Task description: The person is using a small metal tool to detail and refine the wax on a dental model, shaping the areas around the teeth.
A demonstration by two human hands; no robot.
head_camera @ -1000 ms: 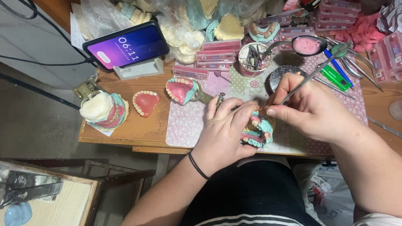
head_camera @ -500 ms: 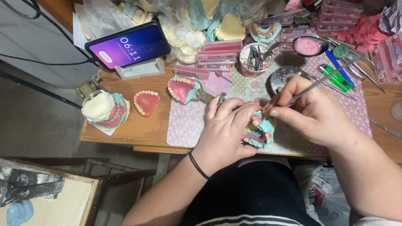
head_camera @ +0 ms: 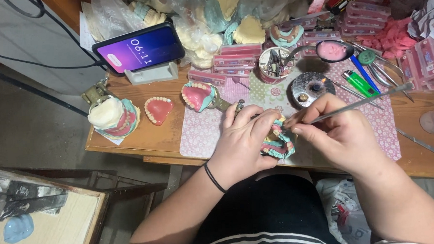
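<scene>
Now tool flatter than before

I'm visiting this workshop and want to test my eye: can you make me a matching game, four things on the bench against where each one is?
Things:
1. denture model
2. thin metal tool
3. phone
4. green lighter

Places:
A. propped on a stand at the bench's back left
B. gripped in the left hand
C. lying on the patterned mat, beyond the right hand
D. pinched in the right hand

Pairs: 1-B, 2-D, 3-A, 4-C
</scene>
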